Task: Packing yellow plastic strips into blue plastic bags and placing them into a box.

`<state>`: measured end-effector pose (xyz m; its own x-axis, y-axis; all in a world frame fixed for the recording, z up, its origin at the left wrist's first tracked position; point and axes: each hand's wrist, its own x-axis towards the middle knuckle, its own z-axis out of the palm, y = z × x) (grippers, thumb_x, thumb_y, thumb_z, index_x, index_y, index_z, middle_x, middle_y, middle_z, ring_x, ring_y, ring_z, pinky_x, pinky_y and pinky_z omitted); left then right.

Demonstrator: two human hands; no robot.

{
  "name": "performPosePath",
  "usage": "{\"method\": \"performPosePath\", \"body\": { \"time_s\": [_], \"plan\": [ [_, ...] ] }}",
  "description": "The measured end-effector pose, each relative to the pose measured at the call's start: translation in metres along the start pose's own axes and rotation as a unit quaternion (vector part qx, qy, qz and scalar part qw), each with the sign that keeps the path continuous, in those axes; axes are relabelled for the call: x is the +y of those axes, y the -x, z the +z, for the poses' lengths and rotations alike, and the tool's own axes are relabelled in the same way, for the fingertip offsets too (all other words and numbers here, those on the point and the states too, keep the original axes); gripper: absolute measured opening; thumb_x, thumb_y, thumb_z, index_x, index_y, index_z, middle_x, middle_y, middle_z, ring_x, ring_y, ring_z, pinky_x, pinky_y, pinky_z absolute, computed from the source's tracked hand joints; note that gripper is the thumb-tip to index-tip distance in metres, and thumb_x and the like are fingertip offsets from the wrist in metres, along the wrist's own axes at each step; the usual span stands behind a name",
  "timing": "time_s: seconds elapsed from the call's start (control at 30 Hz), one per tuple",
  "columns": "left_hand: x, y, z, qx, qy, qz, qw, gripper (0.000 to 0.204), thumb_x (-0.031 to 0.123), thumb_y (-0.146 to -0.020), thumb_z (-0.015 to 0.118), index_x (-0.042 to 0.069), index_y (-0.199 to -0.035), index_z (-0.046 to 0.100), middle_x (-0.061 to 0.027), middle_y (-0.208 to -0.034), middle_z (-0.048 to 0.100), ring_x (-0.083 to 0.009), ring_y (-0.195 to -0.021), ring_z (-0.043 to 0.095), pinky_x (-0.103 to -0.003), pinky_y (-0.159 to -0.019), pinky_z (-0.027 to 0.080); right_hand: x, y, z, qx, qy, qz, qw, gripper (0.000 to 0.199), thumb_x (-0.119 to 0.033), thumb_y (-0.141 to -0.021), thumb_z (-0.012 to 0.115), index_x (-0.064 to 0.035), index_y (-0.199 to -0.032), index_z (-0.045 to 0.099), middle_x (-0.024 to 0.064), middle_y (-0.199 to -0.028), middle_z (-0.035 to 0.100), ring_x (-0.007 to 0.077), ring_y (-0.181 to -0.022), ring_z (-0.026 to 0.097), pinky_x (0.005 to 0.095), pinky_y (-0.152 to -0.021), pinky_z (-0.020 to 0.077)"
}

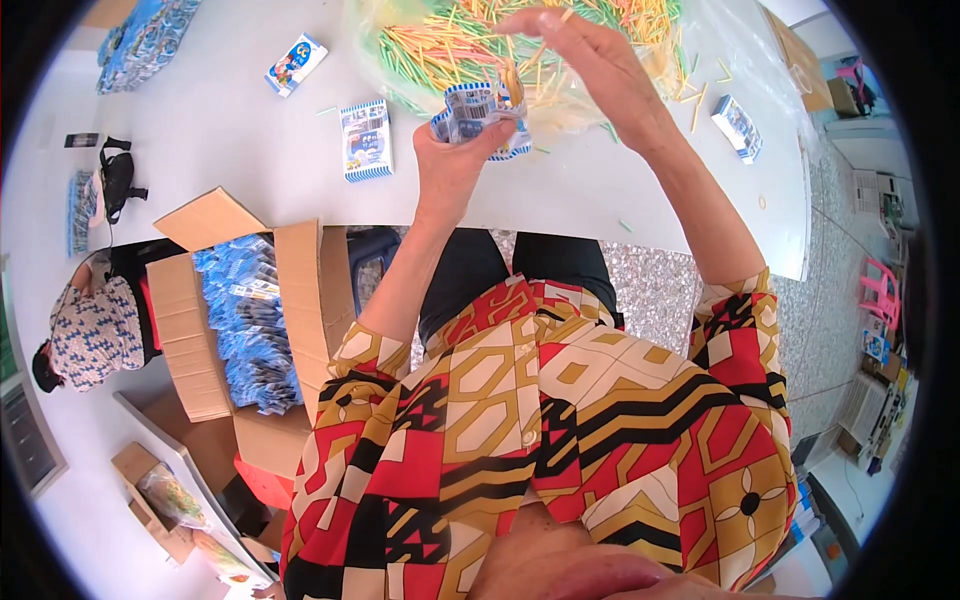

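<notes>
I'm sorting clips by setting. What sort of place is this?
Probably a small packing workshop. On a white table lies a heap of coloured sticks; the left hand holds a small blue-and-white box, and beside the table a cardboard carton is full of similar boxes.

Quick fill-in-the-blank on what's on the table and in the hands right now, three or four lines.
1. The left hand holds a small blue-and-white ____ with its top open.
2. The right hand pinches thin sticks above the ____ hand.
3. The pile of sticks lies in a clear ____ bag.
4. The cardboard carton stands on the person's ____ side.

Missing words: box; left; plastic; left
</notes>
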<state>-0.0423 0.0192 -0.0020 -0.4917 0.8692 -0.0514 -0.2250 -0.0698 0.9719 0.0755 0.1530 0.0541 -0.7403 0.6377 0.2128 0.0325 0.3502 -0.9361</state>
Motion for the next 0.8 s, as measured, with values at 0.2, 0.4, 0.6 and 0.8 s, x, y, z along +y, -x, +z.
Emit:
{"method": "performPosePath", "body": {
  "time_s": [0.2, 0.4, 0.6, 0.8],
  "plan": [
    [-0.005, -0.001, -0.001, 0.007, -0.002, -0.005, 1.000, 0.020, 0.006, -0.075, 0.072, 0.000, -0.094, 0.067, -0.0028, -0.083, 0.066, -0.0074, -0.072, 0.059, -0.021, -0.066, 0.048, -0.019, 0.000, 0.003, -0.006, -0.019, -0.091, 0.996, 0.028, -0.018, -0.096, 0.043, 0.0009, -0.109, 0.058, 0.0116, -0.110, 0.055, 0.0187, -0.101, 0.052, 0.0298, -0.090, 0.0389],
    [-0.002, 0.000, 0.000, 0.002, 0.027, -0.003, 1.000, 0.021, 0.006, -0.074, 0.073, 0.000, -0.093, 0.066, -0.0034, -0.084, 0.066, -0.0078, -0.073, 0.060, -0.022, -0.067, 0.048, -0.006, 0.005, 0.010, -0.087, 0.048, -0.101, 0.990, 0.030, -0.016, -0.095, 0.045, 0.0007, -0.117, 0.054, 0.0136, -0.117, 0.052, 0.0207, -0.114, 0.047, 0.0320, -0.097, 0.0348],
    [0.002, 0.002, -0.011, 0.006, 0.032, -0.006, 0.999, 0.025, 0.005, -0.074, 0.073, 0.000, -0.096, 0.065, -0.0042, -0.086, 0.066, -0.0083, -0.075, 0.061, -0.022, -0.068, 0.049, -0.004, -0.001, 0.001, -0.089, -0.156, 0.003, 0.984, 0.035, -0.009, -0.091, 0.051, 0.0017, -0.124, 0.045, 0.0118, -0.108, 0.056, 0.0173, -0.103, 0.053, 0.0285, -0.089, 0.0416],
    [0.006, 0.007, -0.019, -0.008, 0.012, -0.032, 0.999, 0.026, 0.006, -0.073, 0.074, -0.001, -0.096, 0.065, -0.0051, -0.087, 0.067, -0.0089, -0.076, 0.061, -0.023, -0.070, 0.050, 0.027, 0.007, 0.008, -0.176, -0.118, 0.018, 0.977, 0.018, -0.012, -0.090, 0.055, -0.0043, -0.105, 0.062, 0.0002, -0.097, 0.062, 0.0078, -0.090, 0.056, 0.0231, -0.082, 0.0440]
  ]
}}
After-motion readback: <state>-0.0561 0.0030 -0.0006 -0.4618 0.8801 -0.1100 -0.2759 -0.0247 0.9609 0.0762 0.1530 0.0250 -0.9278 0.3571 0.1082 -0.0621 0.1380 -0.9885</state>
